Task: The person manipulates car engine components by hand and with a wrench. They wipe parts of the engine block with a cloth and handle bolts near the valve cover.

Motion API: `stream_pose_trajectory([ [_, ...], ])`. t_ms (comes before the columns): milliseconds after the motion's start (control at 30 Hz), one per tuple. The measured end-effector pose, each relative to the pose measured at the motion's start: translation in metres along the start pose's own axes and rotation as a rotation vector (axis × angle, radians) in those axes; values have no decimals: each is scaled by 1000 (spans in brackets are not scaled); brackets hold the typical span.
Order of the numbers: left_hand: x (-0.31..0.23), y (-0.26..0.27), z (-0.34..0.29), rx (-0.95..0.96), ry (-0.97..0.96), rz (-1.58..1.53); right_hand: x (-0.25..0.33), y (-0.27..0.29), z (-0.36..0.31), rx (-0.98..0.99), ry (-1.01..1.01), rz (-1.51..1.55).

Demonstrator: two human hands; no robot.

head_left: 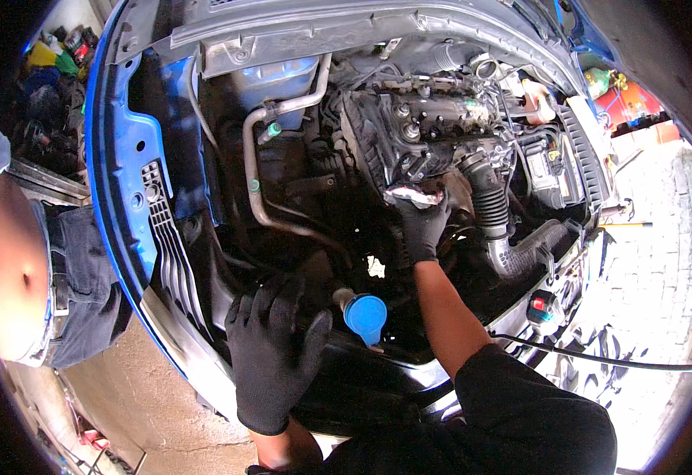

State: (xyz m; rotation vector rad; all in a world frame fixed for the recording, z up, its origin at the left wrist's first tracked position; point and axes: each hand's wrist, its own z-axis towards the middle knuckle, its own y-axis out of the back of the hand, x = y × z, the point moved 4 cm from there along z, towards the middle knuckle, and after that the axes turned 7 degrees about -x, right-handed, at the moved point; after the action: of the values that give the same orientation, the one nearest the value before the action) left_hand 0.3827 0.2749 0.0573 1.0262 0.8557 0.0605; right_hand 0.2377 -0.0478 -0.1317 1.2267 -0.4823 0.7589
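My right hand [425, 231], in a black glove, reaches into the engine bay and holds a crumpled whitish rag [415, 195]. The rag lies against the lower near edge of the dark engine [433, 119]; part of my fingers is hidden behind it. My left hand [273, 348], gloved alike, rests over the front edge of the bay with its fingers stretched out and holds nothing. Just right of it is a blue round filler cap [365, 317]. Between the cap and the engine lies a small white scrap [375, 267].
A bent metal pipe [252, 158] runs down the left of the bay. A ribbed air hose [490, 206] and the battery [547, 174] are to the right. A cordless tool battery [544, 309] sits at the right front edge. Another person [25, 261] stands at left.
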Motion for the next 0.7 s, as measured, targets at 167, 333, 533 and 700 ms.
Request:
stream_pose_trajectory([
  [167, -3, -5, 1, 69, -15, 39, 10, -30, 6, -43, 205, -117],
  [333, -2, -4, -4, -2, -10, 87, 39, -8, 15, 379, 118, -526],
  [533, -7, -1, -3, -25, -7, 19, 28, 15, 32, 414, 138, -578],
  [700, -8, -7, -3, -76, -85, 65, -5, 25, 40, 327, 135, -311],
])
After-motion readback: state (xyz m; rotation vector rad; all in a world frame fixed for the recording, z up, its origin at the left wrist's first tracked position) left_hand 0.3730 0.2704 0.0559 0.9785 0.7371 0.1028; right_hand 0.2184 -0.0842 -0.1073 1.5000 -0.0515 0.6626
